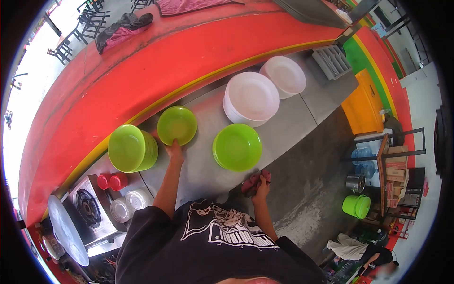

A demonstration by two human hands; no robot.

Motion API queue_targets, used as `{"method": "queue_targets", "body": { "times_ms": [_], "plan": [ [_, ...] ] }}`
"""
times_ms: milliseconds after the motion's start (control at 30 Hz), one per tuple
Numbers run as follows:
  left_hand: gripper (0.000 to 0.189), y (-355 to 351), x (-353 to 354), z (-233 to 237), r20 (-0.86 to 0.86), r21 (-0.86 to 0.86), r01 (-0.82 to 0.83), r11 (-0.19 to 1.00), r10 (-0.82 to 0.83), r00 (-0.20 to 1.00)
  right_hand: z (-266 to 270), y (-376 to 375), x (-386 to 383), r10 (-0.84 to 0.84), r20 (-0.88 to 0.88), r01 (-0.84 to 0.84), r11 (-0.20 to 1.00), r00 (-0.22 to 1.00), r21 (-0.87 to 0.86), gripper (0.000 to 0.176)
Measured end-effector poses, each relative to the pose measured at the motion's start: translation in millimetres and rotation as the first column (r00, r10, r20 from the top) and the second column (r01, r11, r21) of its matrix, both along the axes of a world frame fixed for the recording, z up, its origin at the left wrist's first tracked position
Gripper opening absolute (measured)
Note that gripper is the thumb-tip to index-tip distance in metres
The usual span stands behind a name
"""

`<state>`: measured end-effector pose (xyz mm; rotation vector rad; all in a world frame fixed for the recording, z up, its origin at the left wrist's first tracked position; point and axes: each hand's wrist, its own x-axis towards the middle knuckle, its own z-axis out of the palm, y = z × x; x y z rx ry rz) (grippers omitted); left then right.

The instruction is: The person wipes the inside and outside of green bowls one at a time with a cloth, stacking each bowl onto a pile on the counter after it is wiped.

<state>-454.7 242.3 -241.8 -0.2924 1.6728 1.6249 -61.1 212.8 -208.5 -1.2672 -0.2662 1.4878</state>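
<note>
My left hand [175, 152] grips the near rim of a green bowl [177, 124] on the steel counter [194, 177]. Just left of that bowl rises a tall stack of matching green bowls [126, 149]. Another green bowl or stack [237, 147] stands to the right, near the counter's front edge. At that edge, my right hand [261, 189] is closed around a crumpled dark red cloth [253, 183]. Farther back are two stacks of white plates or bowls, a nearer stack [252, 98] and a farther stack [283, 75].
On the left are a gas burner [88, 208], red cups [112, 181] and clear containers [129, 206]. A red ledge [189, 61] runs behind the counter. A grey divided tray [332, 62] sits at the far end. Another person [373, 260] is at lower right, near a green bucket [355, 206].
</note>
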Motion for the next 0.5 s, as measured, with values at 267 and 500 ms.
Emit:
{"method": "queue_targets", "body": {
  "times_ms": [267, 500],
  "plan": [
    [0.065, -11, 0, 42, 0.028, 0.002, 0.111, 0.994, -0.111, 0.993, 2, -11, -16, 0.026, -0.033, -0.026, 1.0, 0.999, 0.012, 0.033],
    [0.075, -8, 5, 110, -0.048, 0.104, 0.072, 0.992, -0.068, 0.997, 20, -17, -11, 0.011, -0.003, -0.011, 1.0, 1.0, 0.022, 0.032]
  ]
}}
